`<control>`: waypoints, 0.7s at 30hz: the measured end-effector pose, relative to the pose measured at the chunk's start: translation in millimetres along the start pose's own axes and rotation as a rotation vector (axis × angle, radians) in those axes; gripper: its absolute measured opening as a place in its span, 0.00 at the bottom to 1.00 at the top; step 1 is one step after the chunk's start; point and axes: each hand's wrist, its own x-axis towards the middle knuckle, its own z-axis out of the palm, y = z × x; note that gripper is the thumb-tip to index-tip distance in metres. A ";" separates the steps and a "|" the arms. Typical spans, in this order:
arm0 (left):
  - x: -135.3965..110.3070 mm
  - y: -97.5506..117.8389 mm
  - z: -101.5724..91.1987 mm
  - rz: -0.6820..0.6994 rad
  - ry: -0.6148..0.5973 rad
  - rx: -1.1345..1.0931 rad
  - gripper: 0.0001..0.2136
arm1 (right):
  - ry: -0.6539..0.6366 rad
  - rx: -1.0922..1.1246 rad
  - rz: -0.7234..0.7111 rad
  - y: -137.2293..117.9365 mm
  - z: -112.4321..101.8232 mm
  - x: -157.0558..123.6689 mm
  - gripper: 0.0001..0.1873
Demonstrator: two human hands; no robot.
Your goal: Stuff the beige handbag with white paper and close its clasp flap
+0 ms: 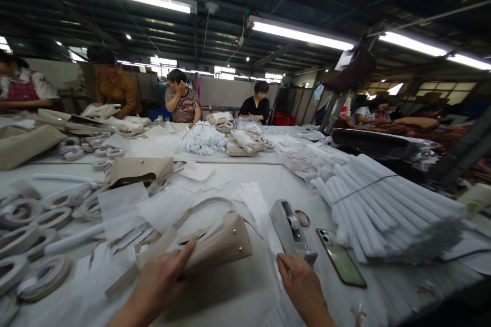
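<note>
Left hand closes on the flap of a beige handbag, held tilted. Right hand lies open just right of the handbag, holding nothing (fingers slightly curled), beside a tape dispenser. Farther right of the handbag: a smartphone, then bundled white rolls. Left of it: coiled beige straps.

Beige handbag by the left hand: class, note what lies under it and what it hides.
White paper sheets and the white table top show around the edges of the beige handbag, with the left hand on it. Directly beneath its body, everything is covered.
</note>
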 end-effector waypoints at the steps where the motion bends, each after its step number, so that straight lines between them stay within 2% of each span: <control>1: 1.1 -3.0 -3.9 -0.034 0.014 -0.012 0.35 | -0.004 0.006 0.004 -1.5 1.5 -4.2 0.15; 4: 6.0 -7.5 -13.1 -0.106 0.061 -0.016 0.33 | -0.132 0.001 -0.037 -16.6 11.5 -21.6 0.15; 7: 11.5 -4.8 -18.7 -0.106 0.089 -0.006 0.32 | -0.375 0.055 -0.137 -38.6 25.5 -39.5 0.13; 9: 13.3 -0.4 -20.0 -0.072 0.071 -0.010 0.32 | -0.506 0.168 -0.179 -46.3 32.9 -44.8 0.12; 10: 13.4 2.1 -19.8 -0.053 0.060 -0.010 0.33 | -0.516 0.231 -0.173 -46.5 36.0 -44.6 0.14; 12: 12.7 7.2 -17.7 -0.019 0.045 -0.003 0.34 | -0.415 0.302 -0.106 -39.9 43.3 -40.4 0.17; 14: 11.8 11.7 -14.1 0.009 0.041 0.003 0.34 | -0.286 0.259 -0.040 -28.5 56.4 -36.1 0.18; 16: 12.3 15.7 -10.4 0.027 0.022 0.006 0.34 | -0.261 0.145 -0.027 -19.5 77.8 -37.1 0.19; 19: 15.9 21.1 -8.1 0.024 -0.022 0.008 0.34 | -0.304 0.006 -0.088 -22.9 121.3 -48.0 0.23; 21: 18.8 24.6 -9.8 0.020 -0.036 0.003 0.34 | -0.316 0.008 -0.224 -38.8 150.1 -54.4 0.26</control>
